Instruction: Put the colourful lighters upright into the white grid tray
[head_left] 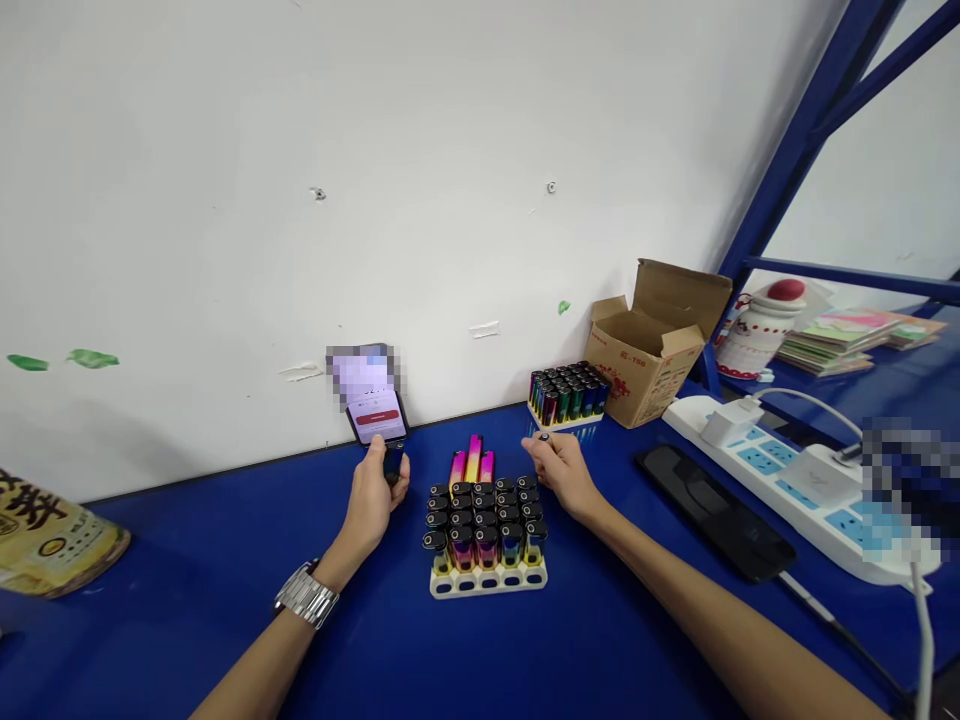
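My left hand (375,490) is closed around a dark lighter (392,464), just in front of the propped phone (375,395). My right hand (561,470) is curled shut on what looks like another lighter (544,437); only its dark top shows above the fingers. Between the hands stands a white rack (489,588) with rows of upright black-topped lighters (486,545). The front row of holes has nothing in it. Several pink-and-yellow lighters (473,460) lie behind the rack, partly hidden by it.
A second rack of lighters (570,390) stands near the wall, beside an opened cardboard box (637,355). At right, a black phone (716,510) with a cable lies by a white power strip (795,490). A yellow package (52,540) is at far left. Blue table (225,560).
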